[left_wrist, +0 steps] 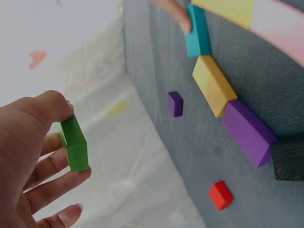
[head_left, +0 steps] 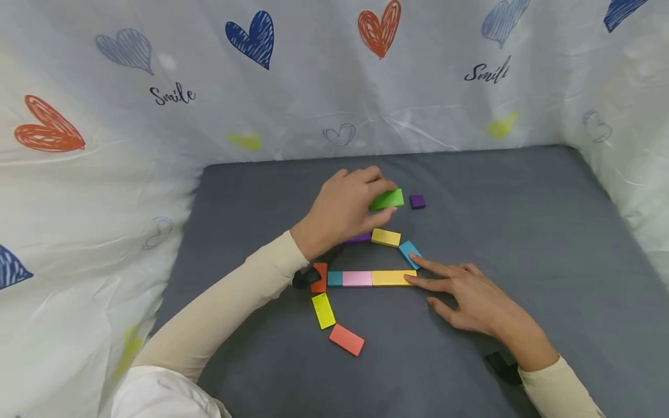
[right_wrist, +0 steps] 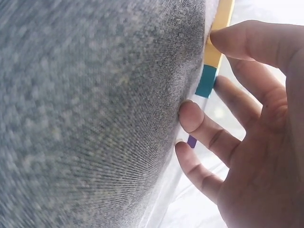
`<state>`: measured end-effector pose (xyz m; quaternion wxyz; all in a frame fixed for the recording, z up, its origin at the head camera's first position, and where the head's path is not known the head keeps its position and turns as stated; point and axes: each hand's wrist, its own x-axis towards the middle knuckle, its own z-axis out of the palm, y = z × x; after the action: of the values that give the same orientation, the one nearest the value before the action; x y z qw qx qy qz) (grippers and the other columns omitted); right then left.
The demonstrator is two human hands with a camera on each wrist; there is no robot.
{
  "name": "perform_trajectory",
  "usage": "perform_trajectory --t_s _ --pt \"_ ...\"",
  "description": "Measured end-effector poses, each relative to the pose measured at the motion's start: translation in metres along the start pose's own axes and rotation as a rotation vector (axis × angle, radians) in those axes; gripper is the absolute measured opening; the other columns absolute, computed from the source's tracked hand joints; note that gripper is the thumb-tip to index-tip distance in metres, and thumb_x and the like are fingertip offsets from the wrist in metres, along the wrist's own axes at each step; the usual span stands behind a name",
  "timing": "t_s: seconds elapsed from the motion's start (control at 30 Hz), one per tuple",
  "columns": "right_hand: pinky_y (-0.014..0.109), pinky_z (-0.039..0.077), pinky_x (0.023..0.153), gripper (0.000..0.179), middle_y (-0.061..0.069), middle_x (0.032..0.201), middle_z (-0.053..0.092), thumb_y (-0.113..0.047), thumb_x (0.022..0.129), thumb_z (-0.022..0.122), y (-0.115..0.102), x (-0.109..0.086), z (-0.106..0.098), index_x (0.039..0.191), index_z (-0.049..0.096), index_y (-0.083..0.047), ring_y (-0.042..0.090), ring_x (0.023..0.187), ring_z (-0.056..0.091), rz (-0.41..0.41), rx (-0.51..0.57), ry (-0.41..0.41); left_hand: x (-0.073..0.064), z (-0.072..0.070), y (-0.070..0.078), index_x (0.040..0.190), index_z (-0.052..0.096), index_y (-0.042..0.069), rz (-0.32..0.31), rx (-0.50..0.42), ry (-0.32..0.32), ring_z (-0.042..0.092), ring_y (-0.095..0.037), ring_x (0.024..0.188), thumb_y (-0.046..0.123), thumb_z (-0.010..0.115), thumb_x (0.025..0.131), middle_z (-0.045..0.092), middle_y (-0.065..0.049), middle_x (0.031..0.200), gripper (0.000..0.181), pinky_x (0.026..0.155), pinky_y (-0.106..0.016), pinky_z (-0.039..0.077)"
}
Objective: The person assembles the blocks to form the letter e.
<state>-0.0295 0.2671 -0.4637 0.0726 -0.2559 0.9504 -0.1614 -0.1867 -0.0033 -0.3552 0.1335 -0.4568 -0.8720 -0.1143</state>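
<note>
My left hand (head_left: 342,206) pinches a green block (head_left: 388,199) between thumb and fingers; in the left wrist view the block is held clear of the cloth. With nearly straight fingers, my right hand (head_left: 473,299) touches the right end of a yellow-orange block (head_left: 389,278) and a blue block (head_left: 410,254). A pink block (head_left: 357,278) and a teal block (head_left: 335,278) continue that row leftward. Above the row curve a light-orange block (head_left: 386,237), a purple block (left_wrist: 249,132) and a black block (left_wrist: 289,160), the last hidden in the head view.
An orange-red block (head_left: 322,273) closes the row's left end, partly covered by the wrist strap. Below it lie a yellow block (head_left: 323,310) and a coral block (head_left: 346,339). A small purple block (head_left: 417,201) and a small red block (left_wrist: 221,195) lie apart on the grey cloth (head_left: 522,220).
</note>
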Motion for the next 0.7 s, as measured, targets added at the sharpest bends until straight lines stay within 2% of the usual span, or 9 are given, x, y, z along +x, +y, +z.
perform_trajectory --t_s 0.17,0.37,0.53,0.7 --pt "0.062 0.042 0.106 0.060 -0.009 0.171 0.033 -0.032 0.099 0.074 0.000 0.000 -0.001 0.154 0.052 -0.045 0.024 0.132 0.063 -0.004 -0.002 0.002 -0.016 -0.017 0.026 0.129 0.075 0.019 0.082 0.055 -0.005 0.060 -0.009 0.085 0.046 0.067 0.102 0.065 0.004 0.109 0.039 0.076 -0.031 0.043" --pt "0.062 0.042 0.105 0.060 -0.006 0.170 0.036 -0.032 0.099 0.074 -0.001 0.000 0.001 0.154 0.052 -0.044 0.025 0.131 0.064 -0.004 0.015 0.000 -0.037 -0.027 0.050 0.129 0.076 0.020 0.154 0.039 0.002 0.062 -0.010 0.086 0.045 0.067 0.102 0.067 0.004 0.108 0.038 0.075 -0.030 0.043" --pt "0.059 0.040 0.106 0.054 -0.001 0.166 0.043 -0.030 0.098 0.076 -0.002 -0.001 0.002 0.149 0.061 -0.037 0.027 0.131 0.063 0.005 0.026 0.026 -0.058 -0.023 0.068 0.129 0.075 0.023 0.191 0.023 -0.023 0.063 -0.009 0.091 0.045 0.067 0.100 0.067 0.005 0.109 0.037 0.079 -0.030 0.045" --pt "0.063 0.041 0.107 0.052 -0.006 0.169 0.038 -0.029 0.097 0.077 -0.003 -0.002 0.001 0.147 0.064 -0.030 0.027 0.135 0.061 -0.005 0.037 0.036 -0.080 -0.013 0.083 0.131 0.074 0.027 0.219 0.015 -0.072 0.065 -0.005 0.092 0.050 0.067 0.100 0.066 0.010 0.107 0.039 0.085 -0.029 0.047"
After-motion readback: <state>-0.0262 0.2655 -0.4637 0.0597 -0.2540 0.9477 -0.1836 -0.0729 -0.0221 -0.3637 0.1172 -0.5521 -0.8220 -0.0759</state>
